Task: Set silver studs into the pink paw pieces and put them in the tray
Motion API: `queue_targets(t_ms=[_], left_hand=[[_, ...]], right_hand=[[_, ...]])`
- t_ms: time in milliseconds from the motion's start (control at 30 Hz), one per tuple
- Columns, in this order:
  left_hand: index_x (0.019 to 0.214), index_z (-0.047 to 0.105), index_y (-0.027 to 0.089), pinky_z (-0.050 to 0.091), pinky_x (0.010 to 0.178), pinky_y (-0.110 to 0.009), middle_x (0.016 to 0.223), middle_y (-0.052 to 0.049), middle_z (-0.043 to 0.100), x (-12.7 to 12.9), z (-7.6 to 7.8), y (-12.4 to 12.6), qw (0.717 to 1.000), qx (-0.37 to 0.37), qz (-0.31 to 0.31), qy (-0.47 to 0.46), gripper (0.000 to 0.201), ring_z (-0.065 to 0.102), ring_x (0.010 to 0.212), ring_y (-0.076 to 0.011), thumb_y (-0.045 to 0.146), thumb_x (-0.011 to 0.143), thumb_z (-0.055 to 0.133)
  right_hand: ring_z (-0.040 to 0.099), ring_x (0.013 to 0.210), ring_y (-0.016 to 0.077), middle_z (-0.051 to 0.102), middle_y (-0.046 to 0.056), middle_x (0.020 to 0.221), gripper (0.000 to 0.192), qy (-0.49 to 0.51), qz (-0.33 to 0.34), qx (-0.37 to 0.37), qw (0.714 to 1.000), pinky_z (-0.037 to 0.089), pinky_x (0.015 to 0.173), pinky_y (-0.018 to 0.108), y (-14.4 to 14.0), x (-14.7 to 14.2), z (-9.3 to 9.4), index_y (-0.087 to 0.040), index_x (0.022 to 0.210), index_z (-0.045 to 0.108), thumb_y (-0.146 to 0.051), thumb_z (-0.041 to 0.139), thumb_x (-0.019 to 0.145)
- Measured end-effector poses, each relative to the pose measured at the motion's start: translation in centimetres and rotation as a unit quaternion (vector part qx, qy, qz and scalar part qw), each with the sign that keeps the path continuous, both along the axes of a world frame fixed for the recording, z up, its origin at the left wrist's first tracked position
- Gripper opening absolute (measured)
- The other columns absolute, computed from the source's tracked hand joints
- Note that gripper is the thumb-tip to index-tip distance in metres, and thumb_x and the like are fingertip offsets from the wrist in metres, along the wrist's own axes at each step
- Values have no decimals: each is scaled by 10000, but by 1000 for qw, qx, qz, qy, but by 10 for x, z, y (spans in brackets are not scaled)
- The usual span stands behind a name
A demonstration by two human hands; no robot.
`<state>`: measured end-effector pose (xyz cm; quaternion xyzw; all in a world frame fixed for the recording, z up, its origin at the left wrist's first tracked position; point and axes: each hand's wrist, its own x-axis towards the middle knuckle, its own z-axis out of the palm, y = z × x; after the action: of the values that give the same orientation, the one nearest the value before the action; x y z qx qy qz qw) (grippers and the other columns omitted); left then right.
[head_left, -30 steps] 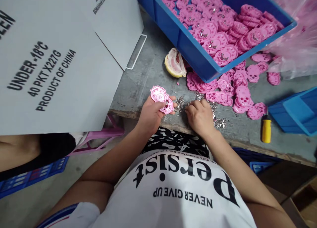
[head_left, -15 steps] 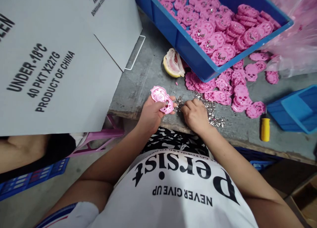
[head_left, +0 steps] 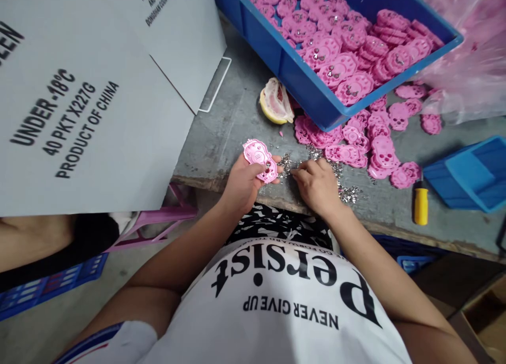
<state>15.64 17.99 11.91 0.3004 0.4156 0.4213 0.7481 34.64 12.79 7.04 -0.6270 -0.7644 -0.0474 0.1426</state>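
Observation:
My left hand (head_left: 245, 182) holds a pink plastic piece (head_left: 259, 158) with holes, thumb on its face and fingers beneath. A small shiny part shows near the thumb tip. Close beside it, my right hand (head_left: 318, 184) is closed at the table edge, thumb and fingers together over the pile of small metal parts (head_left: 348, 192). Whatever sits between those fingertips is too small to make out. More pink plastic pieces (head_left: 383, 153) lie loose beyond my right hand.
A blue bin (head_left: 328, 113) full of pink pieces stands at the back. A cut pomelo (head_left: 274, 103) lies by it. To the right are a yellow-handled screwdriver (head_left: 421, 206), a small blue tray (head_left: 446, 182) and a clear plastic bag (head_left: 466, 95). A large carton (head_left: 98, 116) fills the left.
My right hand has shifted slightly to the right, and its fingers are drawn into a pinch over the metal parts. The left hand and pink piece have barely moved.

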Motion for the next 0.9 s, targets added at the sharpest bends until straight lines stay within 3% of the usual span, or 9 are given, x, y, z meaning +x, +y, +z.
queue_targets(t_ms=[200,467,600,733,800,900], left_hand=[[1117,537,172,565,619,-303,962,-75,766,-3,-2,0,1000,0,7,6,439,744,796,-228,105,699,651],[1119,536,174,561,619,-306,960,-68,764,0,-6,1,1000,3,0,8,465,741,786,-227,132,672,658],[1106,527,190,530,570,-281,923,-51,758,3,-11,-5,996,33,-21,81,462,729,756,-220,151,668,669],[1057,570,209,531,614,-287,905,-33,739,9,-21,-15,970,117,-62,205,408,684,746,-192,187,696,760],[1057,596,219,542,696,-306,901,-20,718,13,-25,-19,957,157,-56,236,412,658,783,-188,202,697,797],[1024,622,227,528,772,-322,879,-1,679,17,-28,-22,950,180,-32,252,406,614,793,-183,181,672,820]], right_hand=[[469,931,289,705,110,1029,274,-20,21,-11,1000,344,773,416,2,-1,-9,-214,1094,787,-208,523,1019],[467,897,281,694,115,944,285,-44,26,-29,998,343,760,412,15,-6,-2,-198,878,749,-170,498,1011],[507,873,263,699,111,930,230,96,-8,-24,995,393,782,398,6,-6,12,-185,872,717,-181,523,996],[601,854,226,690,56,878,145,320,-14,-53,946,462,797,362,-7,-7,26,-210,828,671,-225,605,955],[612,824,217,677,39,837,148,367,-17,-79,927,470,768,354,-10,-8,31,-216,806,656,-242,612,945],[600,816,220,660,37,807,167,360,-25,-70,930,461,759,354,-13,-11,35,-216,789,642,-251,605,948]])
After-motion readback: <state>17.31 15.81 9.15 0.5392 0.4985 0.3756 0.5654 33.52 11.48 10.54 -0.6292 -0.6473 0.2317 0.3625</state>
